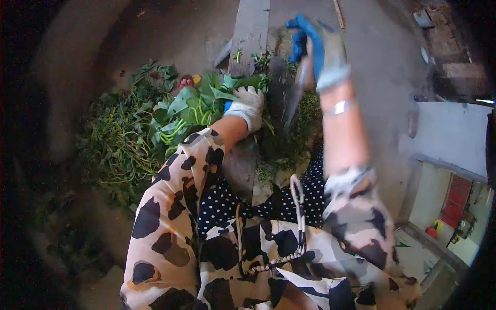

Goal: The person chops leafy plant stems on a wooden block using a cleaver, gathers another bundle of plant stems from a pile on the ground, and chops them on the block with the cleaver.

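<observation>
My left hand (248, 106), in a white glove with some blue on it, is closed on a bunch of leafy green vines (199, 106). It presses them against a wooden plank (250, 31). The broad leaves and pale stems spread out to its left. My right hand (323, 51), in a blue and white glove, is raised on the right, its fingers curled round the handle of a knife (294, 103). The blade is smeared by motion and points down toward me, apart from my left hand. Under and beside the blade lie chopped greens (284, 139).
A large heap of green vines (121, 137) lies on the ground at left. Near it are small red and yellow things (187, 81) I cannot make out. A thin stick (339, 14) is on the floor ahead. A pale panel (449, 134) stands at right.
</observation>
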